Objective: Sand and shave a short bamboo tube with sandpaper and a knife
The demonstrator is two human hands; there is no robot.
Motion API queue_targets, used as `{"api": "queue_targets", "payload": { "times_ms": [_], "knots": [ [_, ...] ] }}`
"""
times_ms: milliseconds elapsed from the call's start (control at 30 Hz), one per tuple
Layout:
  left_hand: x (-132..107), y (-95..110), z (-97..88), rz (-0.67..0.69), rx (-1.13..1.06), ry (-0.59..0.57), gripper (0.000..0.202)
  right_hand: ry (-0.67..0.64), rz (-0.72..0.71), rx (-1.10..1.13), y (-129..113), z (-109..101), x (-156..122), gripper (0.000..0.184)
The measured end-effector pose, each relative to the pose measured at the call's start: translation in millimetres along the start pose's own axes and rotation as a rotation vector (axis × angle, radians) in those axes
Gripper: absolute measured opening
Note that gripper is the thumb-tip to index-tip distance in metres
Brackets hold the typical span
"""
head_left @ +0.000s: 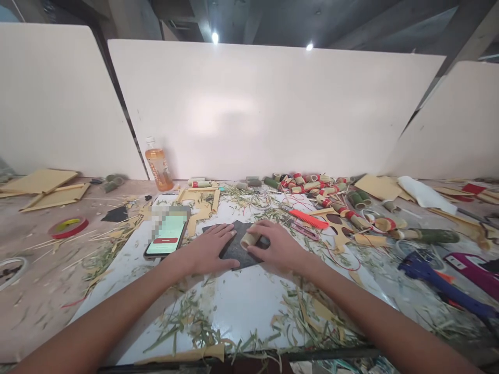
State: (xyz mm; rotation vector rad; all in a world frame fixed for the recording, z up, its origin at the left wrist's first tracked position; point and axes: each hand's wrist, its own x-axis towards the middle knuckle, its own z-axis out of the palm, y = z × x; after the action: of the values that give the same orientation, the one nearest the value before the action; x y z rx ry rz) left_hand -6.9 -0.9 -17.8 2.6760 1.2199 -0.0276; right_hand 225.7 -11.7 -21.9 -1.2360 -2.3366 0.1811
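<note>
Pressed flat on a dark grey sheet, perhaps sandpaper [231, 252], my left hand [212, 248] has its fingers stretched out. My right hand [278, 246] grips a short, pale bamboo tube piece [250, 238] between thumb and fingers. The tube is tilted, its open end facing me, and its lower edge meets the dark sheet or is just above it; I cannot tell which. Part of the sheet lies hidden under both hands. A phone with a lit screen [167, 234] lies just left of my left hand.
Green shavings [187, 327] litter the white board [234, 296]. At the back left stands an orange drink bottle [159, 165]. Bamboo pieces [307, 182] with red bands pile up at back right, near an orange comb-like tool [310, 219]. A blue glue gun [432, 280] lies at right, red tape [68, 227] at left.
</note>
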Motion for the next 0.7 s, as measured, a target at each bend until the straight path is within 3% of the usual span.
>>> {"api": "queue_targets", "payload": {
  "times_ms": [100, 700],
  "knots": [
    [0, 1, -0.2, 0.005, 0.0, 0.007, 0.091, -0.057, -0.068, 0.004, -5, -5, 3, 0.032],
    [7, -1, 0.6, 0.011, -0.005, 0.078, 0.087, -0.065, -0.032, 0.044, 1, -4, 6, 0.022]
  ]
}}
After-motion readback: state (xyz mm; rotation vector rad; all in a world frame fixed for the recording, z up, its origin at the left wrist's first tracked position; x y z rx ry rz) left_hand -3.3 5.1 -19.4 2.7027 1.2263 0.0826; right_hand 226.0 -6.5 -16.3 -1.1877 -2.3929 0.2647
